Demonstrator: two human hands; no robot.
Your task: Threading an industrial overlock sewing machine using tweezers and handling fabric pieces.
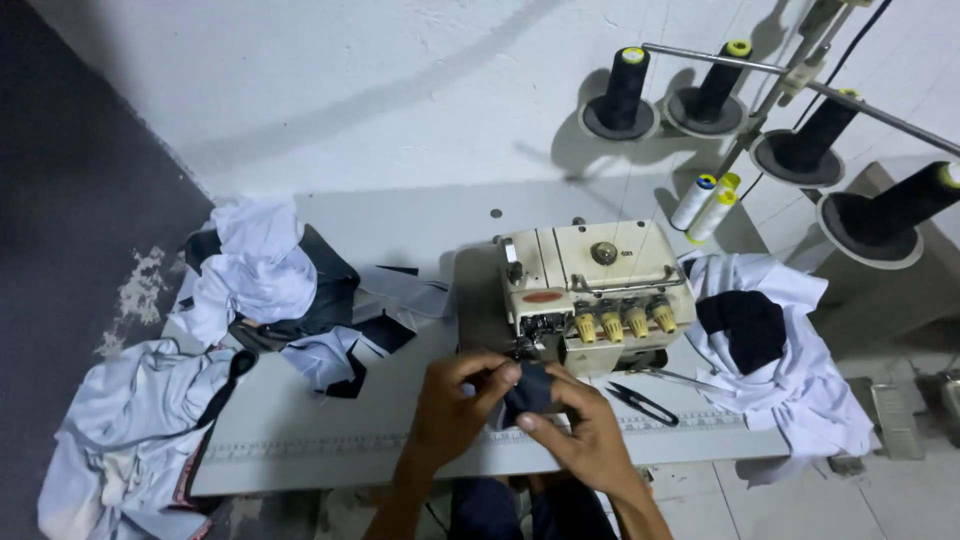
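Observation:
My left hand [452, 405] and my right hand [585, 430] both pinch a small piece of dark navy fabric [528, 392] just in front of a cream overlock sewing machine [590, 290]. The cloth sits near the machine's presser foot, at the front edge of the grey sewing table [400, 440]. My left fingers curl over the cloth's top left corner. From below and the right, my right thumb and fingers grip it. A pair of black thread snips [643, 402] lies on the table just right of my right hand.
A pile of white and dark cut pieces [290, 295] lies on the table's left, with more white cloth [130, 440] hanging off that edge. Another white and black bundle [765, 350] rests right of the machine. Several black thread cones [625, 90] stand on a rack behind.

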